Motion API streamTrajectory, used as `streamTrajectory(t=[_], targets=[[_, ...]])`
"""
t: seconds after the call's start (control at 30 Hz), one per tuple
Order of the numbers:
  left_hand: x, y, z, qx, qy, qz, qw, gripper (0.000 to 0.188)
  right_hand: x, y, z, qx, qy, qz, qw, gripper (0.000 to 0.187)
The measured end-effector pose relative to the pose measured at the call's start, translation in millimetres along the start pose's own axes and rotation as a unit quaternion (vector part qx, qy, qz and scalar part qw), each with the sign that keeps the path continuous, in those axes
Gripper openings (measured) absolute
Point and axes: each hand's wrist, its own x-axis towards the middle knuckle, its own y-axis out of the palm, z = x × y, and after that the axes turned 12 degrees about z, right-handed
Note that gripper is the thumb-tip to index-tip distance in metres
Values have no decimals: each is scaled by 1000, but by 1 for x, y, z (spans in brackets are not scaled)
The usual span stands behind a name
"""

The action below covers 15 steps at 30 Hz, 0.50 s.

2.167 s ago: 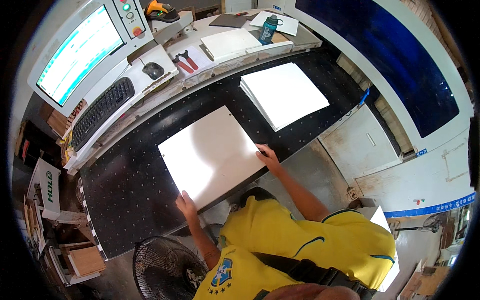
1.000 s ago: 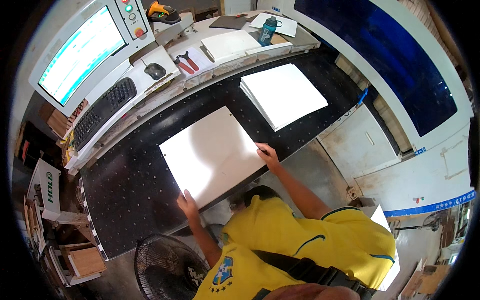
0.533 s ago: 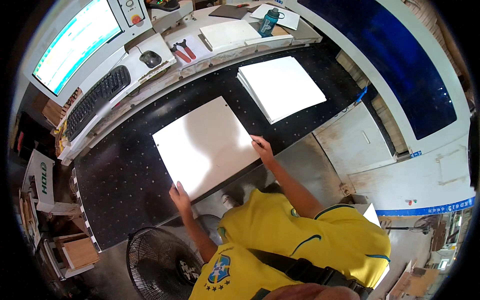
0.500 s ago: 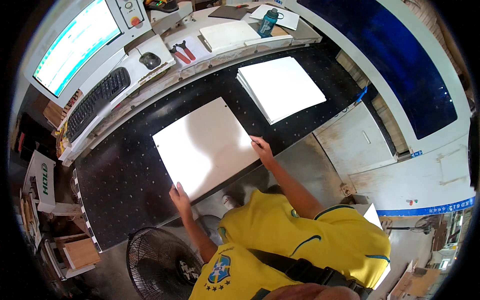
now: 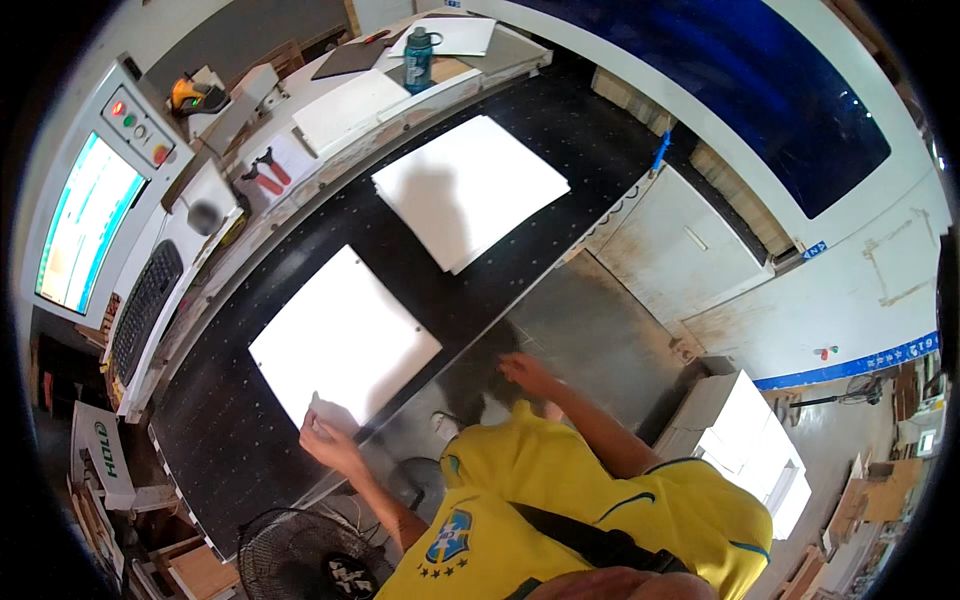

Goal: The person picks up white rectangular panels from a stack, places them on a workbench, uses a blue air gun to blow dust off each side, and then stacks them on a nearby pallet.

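A white rectangular panel (image 5: pixel 345 330) with small dark holes near its edges lies flat on the black work table (image 5: pixel 235 430). My left hand (image 5: pixel 328 442) is at the panel's near left corner, its fingers loosely spread. Its shadow falls on the white face; whether the fingertips touch the panel I cannot tell. Beyond the table's near edge, above the floor, my right hand (image 5: pixel 525 372) hangs apart from the panel with loosely bent fingers and nothing visible in them. Farther back on the table sits a stack of white panels (image 5: pixel 475 190), partly shaded.
A shelf behind the table holds a blue bottle (image 5: pixel 418 62), red-handled pliers (image 5: pixel 268 172), a mouse (image 5: pixel 205 217) and a keyboard (image 5: pixel 147 305). The monitor (image 5: pixel 90 222) stands far left. A black fan (image 5: pixel 300 560) is beside me; white boxes (image 5: pixel 735 435) stand at right.
My right hand has let go of the panel's right edge and drawn back over the floor. The left hand has loosened at the panel's near corner. The view has shifted right.
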Motion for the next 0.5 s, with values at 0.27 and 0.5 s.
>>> streamTrajectory(t=[0.27,0.5], targets=[[-11,124,-218,-121,280,98,947,19,-310,-59,-267,-409,444,200,772,46],[-114,206,-403,-184,379,298,857,24,-419,-78,-320,-454,446,217,740,49]])
